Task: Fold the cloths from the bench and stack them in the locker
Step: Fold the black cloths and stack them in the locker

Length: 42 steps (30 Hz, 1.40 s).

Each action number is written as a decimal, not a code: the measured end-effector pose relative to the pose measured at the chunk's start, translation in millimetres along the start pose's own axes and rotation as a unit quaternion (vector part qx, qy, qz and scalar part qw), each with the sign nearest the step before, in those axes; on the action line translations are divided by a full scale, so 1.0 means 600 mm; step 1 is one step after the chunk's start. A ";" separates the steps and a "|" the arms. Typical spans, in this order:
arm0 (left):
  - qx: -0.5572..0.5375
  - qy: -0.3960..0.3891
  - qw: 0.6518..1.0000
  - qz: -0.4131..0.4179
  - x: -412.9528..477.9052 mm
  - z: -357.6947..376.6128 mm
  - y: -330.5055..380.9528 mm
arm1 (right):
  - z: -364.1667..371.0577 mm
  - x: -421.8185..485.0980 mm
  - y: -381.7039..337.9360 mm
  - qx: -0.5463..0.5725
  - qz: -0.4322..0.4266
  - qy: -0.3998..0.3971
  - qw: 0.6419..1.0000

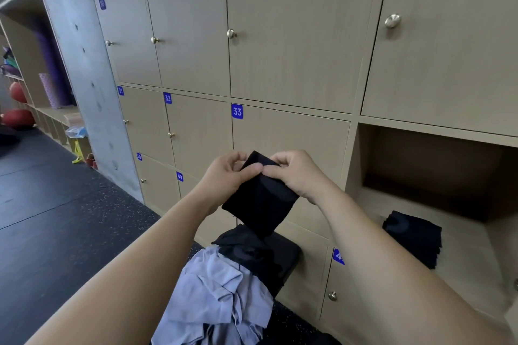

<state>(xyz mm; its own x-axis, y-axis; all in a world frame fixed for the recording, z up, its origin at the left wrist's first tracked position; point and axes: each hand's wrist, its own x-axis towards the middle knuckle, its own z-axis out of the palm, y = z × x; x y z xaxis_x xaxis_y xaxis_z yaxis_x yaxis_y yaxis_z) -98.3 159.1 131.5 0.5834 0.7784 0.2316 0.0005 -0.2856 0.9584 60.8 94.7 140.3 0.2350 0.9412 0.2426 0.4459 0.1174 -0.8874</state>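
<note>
Numbered wooden lockers (280, 50) line the wall; left grip (227, 173) and right grip (297, 173) each pinch a folded black cloth (260, 204) above the surface (291, 255), near the open locker (420, 173) holding a black stack (414, 238)

Matt black cloth (262, 202), pale wood-grain locker (420, 176)

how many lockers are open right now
1: the open locker at lower right, with a stack of folded black cloths inside. All the others in view are shut; more may lie outside the frame.
</note>
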 end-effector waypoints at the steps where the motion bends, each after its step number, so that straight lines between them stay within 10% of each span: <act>1: 0.003 -0.012 1.000 -0.017 -0.002 -0.002 -0.003 | -0.006 -0.002 0.004 0.030 0.001 0.016 0.999; 10: -0.104 -0.003 0.986 -0.127 0.007 0.027 -0.044 | -0.046 -0.032 0.048 0.153 0.041 0.142 0.977; 18: -0.082 0.135 0.986 -0.053 0.024 0.123 -0.055 | -0.063 -0.045 0.111 0.053 0.018 0.249 0.967; 31: -0.031 -0.021 0.994 -0.103 0.077 0.304 -0.118 | -0.203 -0.133 0.240 0.038 0.144 0.259 0.954; 42: 0.004 -0.091 0.982 -0.168 0.132 0.517 -0.234 | -0.308 -0.211 0.424 -0.013 0.287 0.421 0.860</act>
<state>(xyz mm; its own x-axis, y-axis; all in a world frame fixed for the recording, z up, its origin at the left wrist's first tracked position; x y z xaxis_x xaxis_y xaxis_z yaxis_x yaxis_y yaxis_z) 200.0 87.2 -36.4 0.6842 0.7173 -0.1318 0.2236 -0.0343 0.9741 304.3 -53.3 -43.9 0.9608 0.2762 -0.0251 0.0640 -0.3087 -0.9490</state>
